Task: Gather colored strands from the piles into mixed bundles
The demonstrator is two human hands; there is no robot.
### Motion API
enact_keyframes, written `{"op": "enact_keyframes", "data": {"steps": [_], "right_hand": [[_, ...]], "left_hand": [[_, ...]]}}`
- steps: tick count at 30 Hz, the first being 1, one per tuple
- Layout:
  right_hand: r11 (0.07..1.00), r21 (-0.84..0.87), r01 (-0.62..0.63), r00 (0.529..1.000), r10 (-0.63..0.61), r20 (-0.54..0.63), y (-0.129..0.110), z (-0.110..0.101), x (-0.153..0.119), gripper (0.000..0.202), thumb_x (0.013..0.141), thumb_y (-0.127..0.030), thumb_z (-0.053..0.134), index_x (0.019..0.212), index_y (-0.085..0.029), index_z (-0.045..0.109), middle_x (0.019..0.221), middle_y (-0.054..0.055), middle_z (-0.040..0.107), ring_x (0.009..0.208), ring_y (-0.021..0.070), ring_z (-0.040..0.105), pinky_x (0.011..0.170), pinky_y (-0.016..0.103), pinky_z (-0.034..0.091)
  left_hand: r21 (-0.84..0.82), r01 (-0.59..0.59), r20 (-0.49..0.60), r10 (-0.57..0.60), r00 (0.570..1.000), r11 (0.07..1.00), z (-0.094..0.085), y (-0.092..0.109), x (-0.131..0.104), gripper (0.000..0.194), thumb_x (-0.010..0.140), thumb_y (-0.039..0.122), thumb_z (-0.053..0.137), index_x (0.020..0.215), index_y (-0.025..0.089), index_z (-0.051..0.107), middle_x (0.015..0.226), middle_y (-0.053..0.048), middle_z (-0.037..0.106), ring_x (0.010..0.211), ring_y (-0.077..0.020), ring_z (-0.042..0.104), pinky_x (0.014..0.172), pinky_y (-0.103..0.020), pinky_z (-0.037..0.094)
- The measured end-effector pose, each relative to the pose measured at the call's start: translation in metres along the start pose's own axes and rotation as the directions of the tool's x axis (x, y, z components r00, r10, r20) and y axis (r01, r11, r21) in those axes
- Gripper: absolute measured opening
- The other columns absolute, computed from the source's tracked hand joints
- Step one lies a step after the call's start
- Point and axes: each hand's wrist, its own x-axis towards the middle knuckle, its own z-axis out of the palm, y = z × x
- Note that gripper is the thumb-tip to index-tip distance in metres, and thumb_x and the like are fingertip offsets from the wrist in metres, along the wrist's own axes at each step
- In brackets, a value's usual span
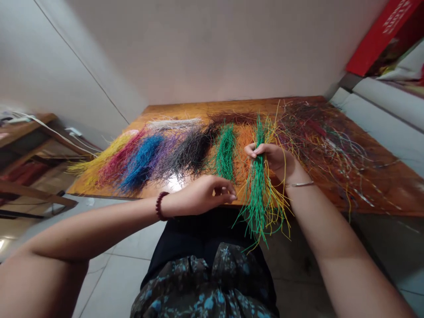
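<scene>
My right hand (270, 154) is closed around an upright bundle of thin green wire strands (260, 194), whose lower ends fan out past the table's front edge. Yellow strands (278, 203) hang behind and to the right of the green ones, by the same hand. My left hand (212, 194) is just left of the bundle, fingers curled and thumb near the fingertips. Whether a thin strand is between them is too small to make out. Beyond the left hand lies a green pile (225, 152), with orange strands (245, 139) between it and the held bundle.
The wooden table (185, 110) carries sorted piles of yellow (106, 152), red (122, 154), blue (142, 161), purple (164, 152), black (194, 152) and white strands (174, 124). A mixed tangle (324, 137) spreads over the right side. A wall (212, 53) stands behind.
</scene>
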Motion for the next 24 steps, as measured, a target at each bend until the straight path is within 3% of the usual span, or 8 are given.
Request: {"op": "enact_keyframes", "data": {"steps": [6,10,14,16,18,22,23,24], "right_hand": [[0.990,0.138,-0.025,0.999,0.029,-0.026,-0.002,-0.004,-0.005,0.018,0.075,-0.029,0.057,0.070,-0.018,0.043,0.061,-0.003,0.037,0.050,0.0072,0.037,0.046,0.020,0.035],[0.972,0.231,-0.042,0.991,0.069,-0.113,-0.007,-0.004,-0.011,0.014,0.075,-0.025,0.054,0.071,-0.019,0.041,0.061,-0.003,0.039,0.048,0.0075,0.040,0.045,0.020,0.035],[0.969,0.243,-0.040,0.984,0.081,-0.160,-0.006,-0.008,-0.011,0.017,0.073,-0.025,0.055,0.071,-0.020,0.039,0.060,-0.003,0.041,0.047,0.0071,0.038,0.044,0.021,0.035],[0.969,0.244,-0.049,0.982,0.092,-0.167,-0.006,-0.009,-0.010,0.019,0.071,-0.026,0.057,0.071,-0.020,0.039,0.059,-0.003,0.041,0.047,0.0070,0.038,0.045,0.021,0.035],[0.967,0.248,-0.064,0.979,0.109,-0.173,-0.006,-0.007,-0.010,0.019,0.071,-0.026,0.057,0.071,-0.020,0.039,0.059,-0.003,0.040,0.047,0.0075,0.038,0.044,0.021,0.035],[0.968,0.233,-0.091,0.971,0.138,-0.195,-0.006,-0.002,-0.011,0.015,0.073,-0.025,0.055,0.072,-0.019,0.041,0.062,-0.002,0.041,0.049,0.0084,0.041,0.044,0.021,0.036],[0.971,0.220,-0.097,0.974,0.138,-0.181,-0.005,-0.002,-0.010,0.015,0.073,-0.026,0.056,0.071,-0.019,0.042,0.062,-0.002,0.040,0.049,0.0087,0.042,0.044,0.021,0.037],[0.974,0.204,-0.096,0.977,0.132,-0.167,-0.004,-0.003,-0.009,0.015,0.072,-0.027,0.056,0.071,-0.019,0.042,0.062,-0.002,0.040,0.049,0.0090,0.043,0.045,0.021,0.038]], "left_hand": [[0.005,0.042,0.093,-0.042,0.995,0.999,-0.018,0.012,-0.046,0.021,0.092,0.036,0.059,0.094,0.019,0.072,0.083,0.000,0.071,0.067,-0.0084,0.057,0.060,-0.018,0.040],[0.061,0.192,-0.059,-0.188,0.980,0.980,-0.040,0.003,-0.085,0.026,0.091,0.041,0.059,0.089,0.019,0.072,0.078,-0.002,0.070,0.067,-0.0108,0.058,0.057,-0.018,0.042],[0.085,0.335,-0.300,-0.297,0.907,0.938,-0.070,-0.016,-0.123,0.029,0.089,0.044,0.060,0.091,0.018,0.070,0.084,-0.004,0.071,0.075,-0.0140,0.061,0.066,-0.021,0.047],[0.131,0.415,-0.459,-0.316,0.830,0.900,-0.089,-0.031,-0.140,0.030,0.087,0.046,0.061,0.093,0.018,0.070,0.091,-0.004,0.072,0.082,-0.0152,0.062,0.074,-0.023,0.047],[0.192,0.543,-0.623,-0.326,0.711,0.818,-0.110,-0.053,-0.156,0.032,0.086,0.046,0.061,0.098,0.018,0.071,0.099,-0.003,0.072,0.087,-0.0158,0.062,0.078,-0.023,0.045],[0.216,0.861,-0.873,-0.304,0.381,0.460,-0.160,-0.111,-0.184,0.040,0.084,0.048,0.058,0.112,0.024,0.071,0.101,0.002,0.072,0.084,-0.0149,0.058,0.064,-0.019,0.034],[0.192,0.907,-0.887,-0.329,0.323,0.374,-0.173,-0.126,-0.190,0.043,0.082,0.051,0.058,0.114,0.025,0.071,0.104,0.003,0.071,0.080,-0.0141,0.055,0.060,-0.018,0.030],[0.182,0.927,-0.879,-0.369,0.303,0.328,-0.184,-0.139,-0.195,0.045,0.081,0.052,0.059,0.115,0.025,0.071,0.106,0.003,0.071,0.075,-0.0127,0.052,0.059,-0.018,0.027]]}}
